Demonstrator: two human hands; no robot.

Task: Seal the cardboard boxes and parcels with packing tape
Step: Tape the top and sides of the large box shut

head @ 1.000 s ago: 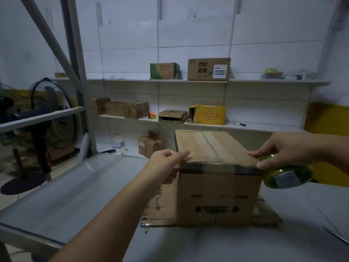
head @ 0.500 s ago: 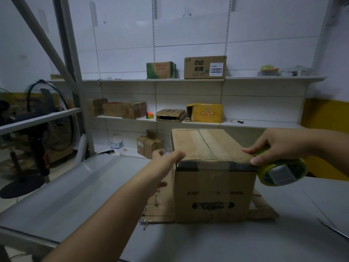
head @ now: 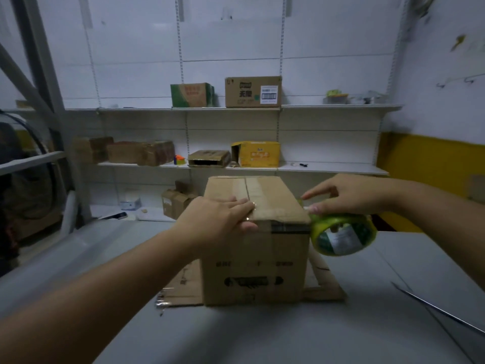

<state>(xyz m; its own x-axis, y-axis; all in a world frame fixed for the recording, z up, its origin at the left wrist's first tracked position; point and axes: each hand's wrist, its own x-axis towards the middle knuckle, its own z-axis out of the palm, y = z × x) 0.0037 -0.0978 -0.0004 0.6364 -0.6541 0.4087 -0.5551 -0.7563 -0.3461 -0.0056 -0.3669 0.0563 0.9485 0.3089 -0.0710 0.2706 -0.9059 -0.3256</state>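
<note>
The right hand (head: 349, 197) gripped a green-and-yellow tape roll (head: 343, 236) from above, fingers curled over its rim and the index finger stretched out toward the box; the thumb was hidden. The roll hung below the palm, standing on edge, with its open core and paper label facing the camera. It sat against the near right top corner of the cardboard box (head: 254, 264).

Left of that grip, the left hand (head: 220, 219) lay flat on the box's near top edge. Its fingers were straight and together, pressing down on the lid, and the thumb reached over the front face; it held nothing. Between the two hands a glossy tape strip (head: 288, 227) ran along the top of the front face.

The box stood upright, its long axis and taped centre seam running away from the hands toward the wall. Both forearms reached in from the near side, the left one long and diagonal. Under the box lay flattened cardboard (head: 181, 287) on a grey table (head: 262, 340). Beyond the hands, wall shelves (head: 328, 108) carried more boxes (head: 252, 91).
</note>
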